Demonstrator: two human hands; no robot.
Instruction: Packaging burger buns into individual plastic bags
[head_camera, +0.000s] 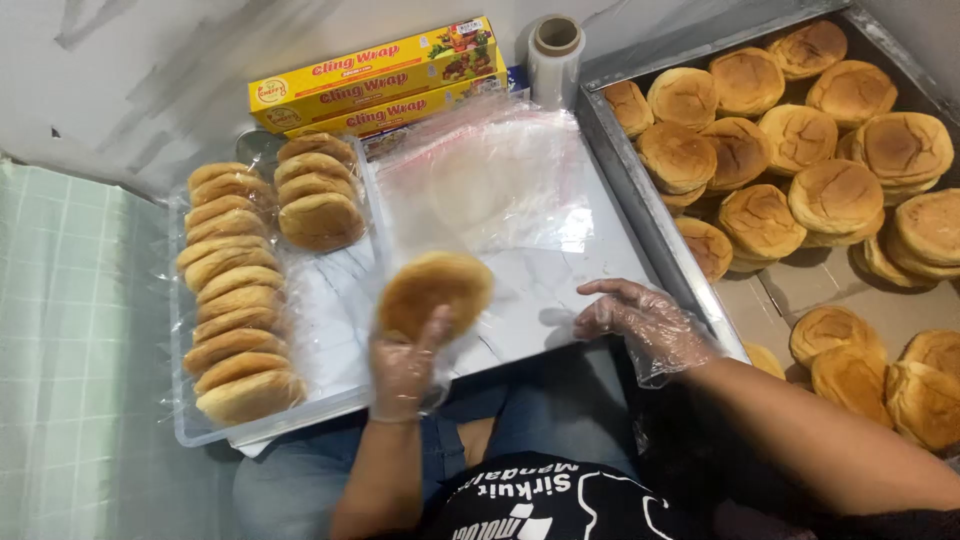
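Left hand (402, 372), in a thin clear plastic glove, grasped one round golden bun (434, 292) by its lower edge, thumb up against the face, bun held tilted above the white marble-pattern board (560, 275) on the person's lap. Right hand (648, 325), also gloved, was released, fingers spread loosely, resting on the board's edge at 3 o'clock from the bun, holding nothing.

At 12 o'clock from the held bun lay a sheet of clear cling film (490, 180), spread flat on the board. At 9 o'clock sat a clear plastic tray (330, 330) with a long row of wrapped buns (232, 300) standing on edge, plus a shorter row (318, 190) at its far end. At 1–3 o'clock was a large metal tray (640, 200) heaped with loose buns (800, 170). At 12 o'clock by the wall: two yellow cling wrap boxes (375, 85) and an upright roll of film (555, 55) just beside them.
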